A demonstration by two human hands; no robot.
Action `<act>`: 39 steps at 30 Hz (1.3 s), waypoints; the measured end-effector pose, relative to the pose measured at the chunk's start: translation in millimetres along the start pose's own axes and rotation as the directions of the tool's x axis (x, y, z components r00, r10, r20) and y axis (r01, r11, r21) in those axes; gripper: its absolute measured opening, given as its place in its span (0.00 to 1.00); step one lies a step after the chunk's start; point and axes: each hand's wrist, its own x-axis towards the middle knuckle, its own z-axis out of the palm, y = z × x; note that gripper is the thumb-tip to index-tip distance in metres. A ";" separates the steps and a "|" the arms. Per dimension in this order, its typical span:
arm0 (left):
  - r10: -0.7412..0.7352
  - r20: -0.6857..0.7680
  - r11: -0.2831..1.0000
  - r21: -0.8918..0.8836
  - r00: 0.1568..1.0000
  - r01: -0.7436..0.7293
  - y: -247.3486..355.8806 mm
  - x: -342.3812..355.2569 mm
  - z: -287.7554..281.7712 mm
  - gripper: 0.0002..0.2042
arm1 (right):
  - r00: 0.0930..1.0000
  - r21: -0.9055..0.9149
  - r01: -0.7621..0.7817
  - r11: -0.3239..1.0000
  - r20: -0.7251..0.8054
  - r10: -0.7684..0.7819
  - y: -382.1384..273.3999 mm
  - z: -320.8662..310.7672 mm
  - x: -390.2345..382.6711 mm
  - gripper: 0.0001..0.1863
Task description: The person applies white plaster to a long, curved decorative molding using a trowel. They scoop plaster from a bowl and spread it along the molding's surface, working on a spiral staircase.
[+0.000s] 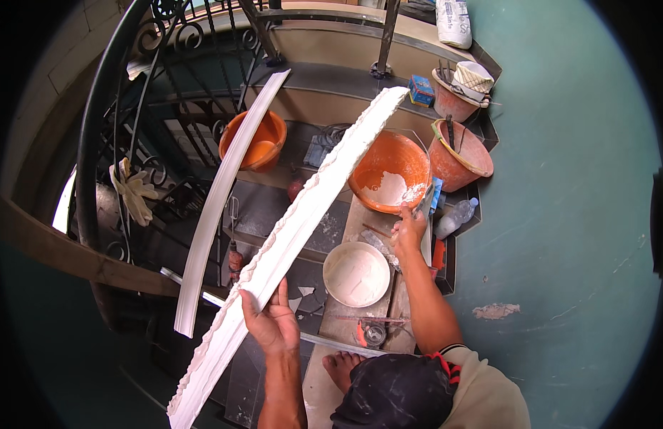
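A long white plaster moulding (303,225) runs slantwise across the view, with wet, lumpy plaster along its upper left edge. My left hand (272,322) grips it from below near its lower part, thumb at the edge. Beside the rim of an orange bucket (401,159) is my right hand (408,232), its fingers curled; what they hold, if anything, is hidden. White powder or plaster lies in that bucket. Just below my right hand, a round white bowl (356,274) of white plaster rests on the plank (338,322).
A second white moulding (228,179) leans at the left, by a black iron railing (124,129). Another orange bucket (263,146) stands behind it. Pinkish buckets (460,154), a plastic bottle (456,218) and the green wall (560,214) are at right. A tape measure (372,333) lies near my foot.
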 end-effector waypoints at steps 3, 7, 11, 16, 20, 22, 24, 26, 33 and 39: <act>-0.038 -0.029 0.999 -0.016 0.999 0.037 -11.0 2.0 -5.5 0.28 | 0.999 0.057 0.033 0.998 0.005 -0.033 -3.5 -7.9 3.8 0.11; -0.088 -0.040 0.996 0.000 0.995 0.089 -31.9 -2.6 -8.7 0.29 | 0.999 0.052 0.035 0.998 -0.017 -0.034 -9.5 -16.6 -0.9 0.11; -0.125 -0.041 0.992 -0.024 0.991 0.124 -54.4 1.1 -9.8 0.27 | 0.995 0.109 -0.099 0.989 -0.016 0.101 -13.0 -22.1 -11.2 0.14; -0.133 0.016 0.990 -0.037 0.991 0.134 -71.2 8.3 -12.5 0.28 | 0.908 -0.119 -0.182 0.976 0.360 0.214 -9.9 -6.8 -123.1 0.18; -0.182 0.038 0.983 0.033 0.982 0.181 -75.5 5.6 -18.3 0.29 | 0.736 -0.057 -0.348 0.936 0.601 0.310 -15.1 13.0 -165.0 0.20; -0.206 0.050 0.978 0.051 0.977 0.204 -70.1 4.7 -20.0 0.28 | 0.759 -0.080 -0.308 0.948 0.581 0.295 -11.0 20.7 -160.9 0.20; -0.229 0.068 0.971 0.091 0.971 0.223 -61.8 3.5 -17.7 0.27 | 0.757 -0.123 -0.309 0.943 0.568 0.322 -8.5 26.9 -158.5 0.17; -0.268 0.078 0.960 0.113 0.960 0.258 -53.2 1.1 -22.4 0.27 | 0.740 -0.039 -0.373 0.927 0.590 0.322 -6.2 32.8 -158.5 0.14; -0.053 0.063 0.964 0.265 0.997 0.035 12.9 -29.5 -69.4 0.31 | 0.733 -0.010 -0.417 0.909 0.588 0.343 -3.8 36.0 -157.5 0.10; 0.021 -0.002 0.910 0.414 1.000 -0.018 47.7 -36.5 -85.2 0.29 | 0.707 -0.244 -0.239 0.940 0.619 0.341 -21.3 25.9 -151.3 0.10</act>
